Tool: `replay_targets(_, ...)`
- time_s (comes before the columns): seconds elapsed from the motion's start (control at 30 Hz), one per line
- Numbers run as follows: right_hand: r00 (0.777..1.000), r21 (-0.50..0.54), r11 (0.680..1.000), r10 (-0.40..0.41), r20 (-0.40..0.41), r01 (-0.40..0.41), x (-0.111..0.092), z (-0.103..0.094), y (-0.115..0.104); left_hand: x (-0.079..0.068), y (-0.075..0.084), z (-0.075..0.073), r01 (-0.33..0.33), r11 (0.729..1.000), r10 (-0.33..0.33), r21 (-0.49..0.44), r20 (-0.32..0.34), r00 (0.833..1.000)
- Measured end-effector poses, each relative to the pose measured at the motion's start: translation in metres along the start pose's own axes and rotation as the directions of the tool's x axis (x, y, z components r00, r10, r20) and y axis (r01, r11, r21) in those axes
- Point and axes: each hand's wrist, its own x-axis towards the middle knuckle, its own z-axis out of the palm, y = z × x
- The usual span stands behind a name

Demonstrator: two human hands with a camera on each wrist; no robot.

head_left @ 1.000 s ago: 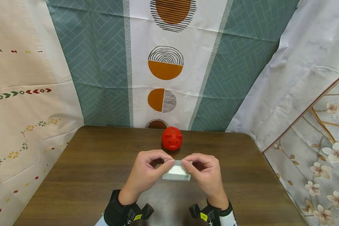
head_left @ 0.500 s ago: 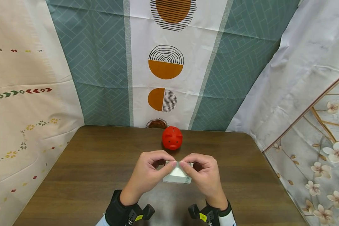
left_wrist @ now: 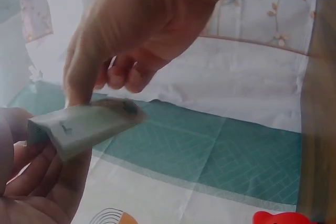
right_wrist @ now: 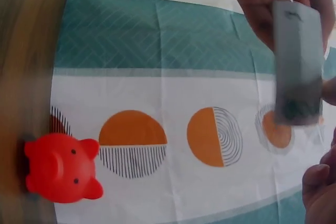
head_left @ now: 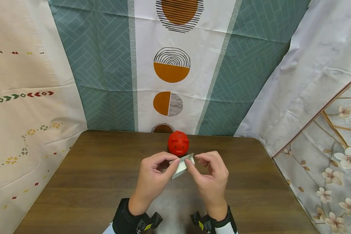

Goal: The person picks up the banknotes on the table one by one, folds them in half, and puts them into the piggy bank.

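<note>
Folded paper tilted between two hands, right forefinger off it

Folded pale-green paper [head_left: 181, 168] is held up over the counter [head_left: 99, 182], at 6 o'clock of the red piggy bank [head_left: 178, 143]. Half a second ago it sat level with both thumbs meeting on its top edge; now it slants, one end toward 1 o'clock, the other toward 7, and is nearer the bank. Paper looks like a narrow strip, creased lengthwise, faces at an angle, small dark marks near the ends; blurred in the right wrist view.

Left hand [head_left: 152, 177], 8 o'clock of the paper: fingers pinching it, thumb on top. Right hand [head_left: 212, 175], 4 o'clock: thumb touching it, forefinger now lifted away, other fingers curled; can't tell if it grips. Bank hasn't moved, slot up, face toward 6 o'clock. Black wristbands at 7 [head_left: 125, 214] and 5 o'clock. Teal-and-white cloth [head_left: 105, 65] at 12, floral cloth [head_left: 318, 136] at 2.
</note>
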Motion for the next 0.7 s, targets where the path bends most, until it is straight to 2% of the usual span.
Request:
replay_targets(0.17, 0.996, 0.009, 1.000, -0.010, 0.083, 0.009, -0.002, 0.006, -0.003, -0.001, 0.000, 0.006, -0.094, 0.996, 0.094, -0.008, 0.009, 0.996)
replay_targets(0.3, 0.983, 0.135, 0.990, 0.023, 0.183, -0.049, -0.004, 0.006, -0.004, -0.001, 0.001, 0.008, -0.180, 0.983, 0.180, 0.024, 0.029, 0.983)
replay_targets(0.4, 0.971, 0.240, 0.963, 0.071, 0.229, -0.127, -0.003, 0.003, -0.004, 0.001, 0.001, 0.006, -0.213, 0.974, 0.211, 0.073, 0.033, 0.977)
replay_targets(0.53, 0.961, 0.293, 0.934, 0.137, 0.240, -0.206, -0.001, -0.002, -0.004, 0.002, 0.001, 0.003, -0.209, 0.973, 0.207, 0.102, 0.026, 0.978)
replay_targets(0.7, 0.947, 0.292, 0.918, 0.197, 0.254, -0.270, 0.002, -0.009, -0.003, 0.003, 0.001, 0.000, -0.113, 0.987, 0.115, 0.115, -0.011, 0.993)
